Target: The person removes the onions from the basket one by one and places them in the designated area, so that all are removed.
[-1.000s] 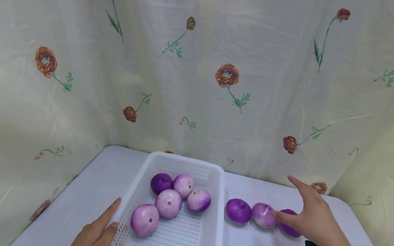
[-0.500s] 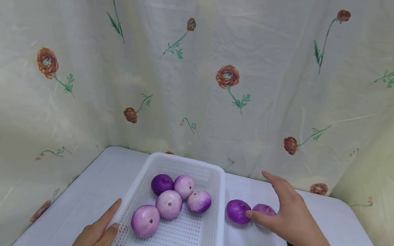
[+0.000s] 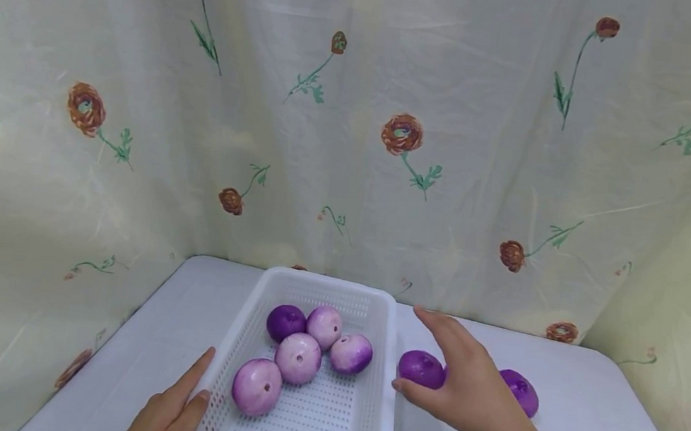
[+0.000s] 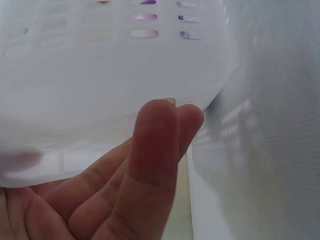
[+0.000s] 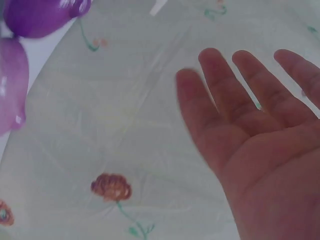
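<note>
A white perforated plastic basket stands on the table, holding several red onions, among them a pale one and a dark purple one. Along its left side lies my left hand, index finger straight and thumb near the rim; the left wrist view shows the fingers and thumb by the basket wall. Right of the basket, my right hand spreads above the table, its thumb before a purple onion. Another purple onion shows behind that hand. The right wrist view has extended fingers and a lighter onion.
A flower-printed curtain hangs behind the white table and along both sides. The basket's right rim stands between the onions inside and those on the table.
My right hand has moved left, from the rightmost table onion to the one nearest the basket. The hand now covers the middle onion and exposes the right one. My left hand stays by the basket.
</note>
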The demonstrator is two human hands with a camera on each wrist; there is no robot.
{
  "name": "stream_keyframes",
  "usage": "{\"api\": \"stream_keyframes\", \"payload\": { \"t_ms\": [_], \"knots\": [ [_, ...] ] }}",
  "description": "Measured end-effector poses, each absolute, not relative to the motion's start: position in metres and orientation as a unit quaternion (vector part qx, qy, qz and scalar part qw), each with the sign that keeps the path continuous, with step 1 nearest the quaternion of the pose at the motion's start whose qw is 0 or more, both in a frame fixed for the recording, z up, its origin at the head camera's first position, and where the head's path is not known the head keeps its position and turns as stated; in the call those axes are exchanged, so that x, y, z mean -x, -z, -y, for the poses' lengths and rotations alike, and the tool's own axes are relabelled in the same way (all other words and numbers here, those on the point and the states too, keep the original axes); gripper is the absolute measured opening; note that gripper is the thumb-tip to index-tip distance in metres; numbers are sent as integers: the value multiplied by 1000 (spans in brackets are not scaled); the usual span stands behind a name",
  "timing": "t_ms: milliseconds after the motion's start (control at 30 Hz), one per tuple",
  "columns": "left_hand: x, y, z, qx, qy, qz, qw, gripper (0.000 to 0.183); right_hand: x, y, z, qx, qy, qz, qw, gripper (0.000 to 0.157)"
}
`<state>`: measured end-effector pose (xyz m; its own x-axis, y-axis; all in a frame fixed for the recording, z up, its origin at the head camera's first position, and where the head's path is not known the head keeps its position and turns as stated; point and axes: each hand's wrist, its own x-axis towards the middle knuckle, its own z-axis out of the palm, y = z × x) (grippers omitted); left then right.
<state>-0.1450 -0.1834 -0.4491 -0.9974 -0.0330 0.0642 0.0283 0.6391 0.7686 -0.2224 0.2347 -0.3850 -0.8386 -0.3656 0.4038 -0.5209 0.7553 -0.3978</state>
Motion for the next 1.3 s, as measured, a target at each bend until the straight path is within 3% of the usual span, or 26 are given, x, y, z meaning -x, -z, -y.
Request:
{"api": "stream_keyframes", "payload": {
  "t_ms": [533, 1033, 1300],
  "knots": [
    [142, 450, 189, 17, 435, 898, 60, 60, 221, 386, -210, -280, -233, 915, 173, 97],
    [142, 455, 183, 10, 439, 896, 65, 59, 232, 394, -191, -328, -230, 894, 202, 76],
    [144, 451, 184, 14, 445, 894, 53, 60, 246, 383, -163, -330, -210, 905, 166, 68]
  ]
}}
